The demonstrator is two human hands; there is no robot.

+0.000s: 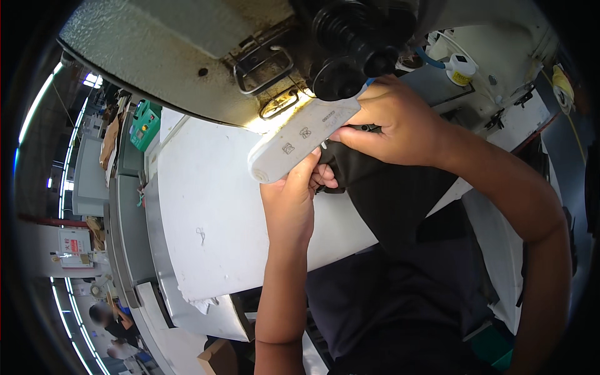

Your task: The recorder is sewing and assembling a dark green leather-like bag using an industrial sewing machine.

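A piece of dark cloth (390, 194) hangs over the near edge of the white worktable (219, 231) toward my lap. Its upper edge is bunched between my two hands, beneath the head of a sewing machine (194, 62). My left hand (297, 190) is closed, thumb and curled fingers pinching the cloth at its left end. Just to the right, my right hand (397, 122) grips the cloth with thumb against bent fingers, some of them hidden. A pale grey bar on the machine (306, 137) covers the needle area and part of both hands' work.
Loose thread (200, 235) lies on the worktable. A green control box (145, 125) stands at the far left. At the right back sits a small white device with a blue tube (460, 69). Other people (119, 325) are at work in the lower left distance.
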